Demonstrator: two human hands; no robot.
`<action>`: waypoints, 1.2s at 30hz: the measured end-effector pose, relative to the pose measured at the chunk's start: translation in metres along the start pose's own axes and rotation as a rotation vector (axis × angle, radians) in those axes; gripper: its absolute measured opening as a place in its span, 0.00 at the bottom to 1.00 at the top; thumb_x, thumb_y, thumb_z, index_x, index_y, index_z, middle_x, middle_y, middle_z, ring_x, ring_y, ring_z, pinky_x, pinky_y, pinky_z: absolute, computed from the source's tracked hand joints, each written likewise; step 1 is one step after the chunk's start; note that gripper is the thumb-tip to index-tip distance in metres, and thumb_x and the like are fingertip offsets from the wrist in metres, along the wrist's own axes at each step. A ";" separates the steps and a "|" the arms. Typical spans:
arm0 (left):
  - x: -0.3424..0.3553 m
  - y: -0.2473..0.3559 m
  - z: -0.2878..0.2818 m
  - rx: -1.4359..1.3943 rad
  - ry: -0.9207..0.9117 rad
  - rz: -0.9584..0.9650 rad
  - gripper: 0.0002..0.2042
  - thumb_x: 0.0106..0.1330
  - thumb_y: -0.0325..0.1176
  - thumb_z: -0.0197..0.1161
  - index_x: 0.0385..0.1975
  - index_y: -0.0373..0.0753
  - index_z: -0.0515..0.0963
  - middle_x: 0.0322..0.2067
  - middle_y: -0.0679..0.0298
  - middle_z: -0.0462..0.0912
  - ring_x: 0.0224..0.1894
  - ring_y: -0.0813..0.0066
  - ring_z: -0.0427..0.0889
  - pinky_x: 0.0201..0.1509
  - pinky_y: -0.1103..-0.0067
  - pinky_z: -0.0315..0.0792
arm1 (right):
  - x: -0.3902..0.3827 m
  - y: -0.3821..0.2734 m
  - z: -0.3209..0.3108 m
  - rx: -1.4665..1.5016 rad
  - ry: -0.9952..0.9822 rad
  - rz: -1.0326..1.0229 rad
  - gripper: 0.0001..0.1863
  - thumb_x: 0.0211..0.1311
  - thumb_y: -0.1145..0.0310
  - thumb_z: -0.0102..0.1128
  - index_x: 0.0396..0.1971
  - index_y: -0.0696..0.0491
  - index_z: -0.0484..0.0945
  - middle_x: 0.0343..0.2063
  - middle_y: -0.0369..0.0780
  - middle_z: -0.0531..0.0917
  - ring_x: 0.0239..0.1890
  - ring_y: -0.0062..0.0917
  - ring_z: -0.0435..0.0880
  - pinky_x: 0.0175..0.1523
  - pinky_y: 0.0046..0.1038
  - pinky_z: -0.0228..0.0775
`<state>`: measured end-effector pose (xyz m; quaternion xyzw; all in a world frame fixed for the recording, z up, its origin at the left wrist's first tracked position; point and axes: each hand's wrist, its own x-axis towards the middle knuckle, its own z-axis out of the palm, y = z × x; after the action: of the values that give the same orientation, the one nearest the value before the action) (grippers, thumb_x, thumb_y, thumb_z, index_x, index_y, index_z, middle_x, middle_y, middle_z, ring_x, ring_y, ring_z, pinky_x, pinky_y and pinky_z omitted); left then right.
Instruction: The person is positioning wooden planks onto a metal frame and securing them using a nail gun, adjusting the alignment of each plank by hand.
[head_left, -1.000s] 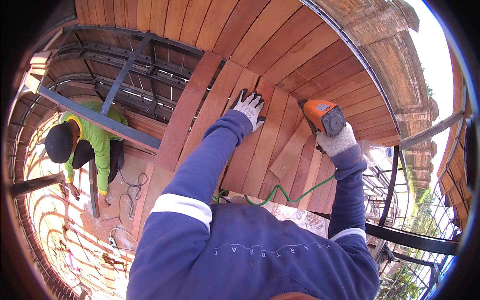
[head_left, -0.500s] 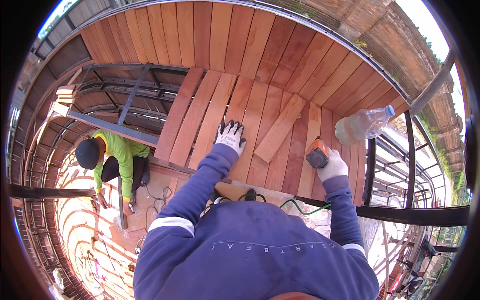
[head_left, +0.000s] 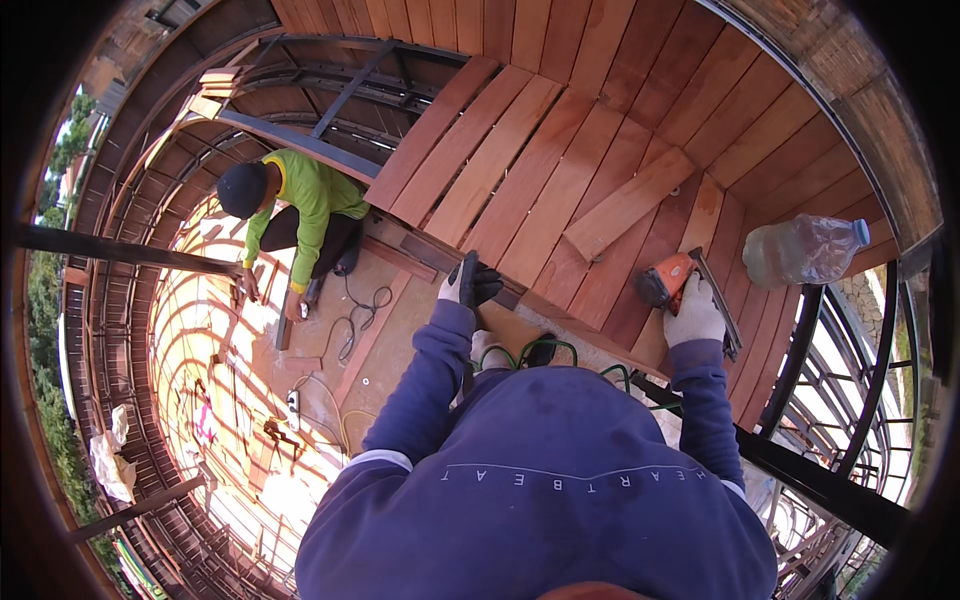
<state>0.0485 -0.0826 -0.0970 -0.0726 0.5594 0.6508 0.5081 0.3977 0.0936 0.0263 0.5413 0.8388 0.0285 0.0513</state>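
Observation:
My right hand (head_left: 697, 312), in a pale work glove, grips an orange and black nail gun (head_left: 668, 280) whose long magazine shows beside the hand. The tool is over the reddish wooden planks (head_left: 525, 205) at my right. Near the planks' front edge is my left hand (head_left: 468, 282), in a white glove with black fingers. It looks open and holds nothing that I can see. A loose short board (head_left: 630, 205) lies slantwise across the planks between the hands, beyond them. A large clear plastic bottle (head_left: 800, 250) lies on its side right of the nail gun.
A green hose (head_left: 560, 345) loops by my body. At the left, a co-worker in a bright green top (head_left: 315, 205) crouches on a lower floor with cables (head_left: 365, 315). Dark metal beams (head_left: 800, 475) run at the right, and an open metal frame (head_left: 350, 90) stands beyond the planks.
The view has turned left. My left hand has come off the planks and drawn back to their front edge. My right hand has turned the nail gun, so its magazine now shows.

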 end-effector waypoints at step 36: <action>-0.117 -0.144 -0.121 0.989 0.368 0.219 0.17 0.66 0.47 0.59 0.43 0.41 0.83 0.42 0.48 0.85 0.46 0.47 0.83 0.53 0.60 0.75 | -0.031 0.003 -0.006 0.245 0.105 -0.272 0.42 0.51 0.67 0.67 0.68 0.61 0.61 0.65 0.55 0.67 0.66 0.50 0.67 0.70 0.39 0.60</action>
<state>0.1537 -0.2679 -0.1577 0.1217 0.8832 0.3354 0.3043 0.4122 0.0663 0.0342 0.4228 0.9030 -0.0529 -0.0553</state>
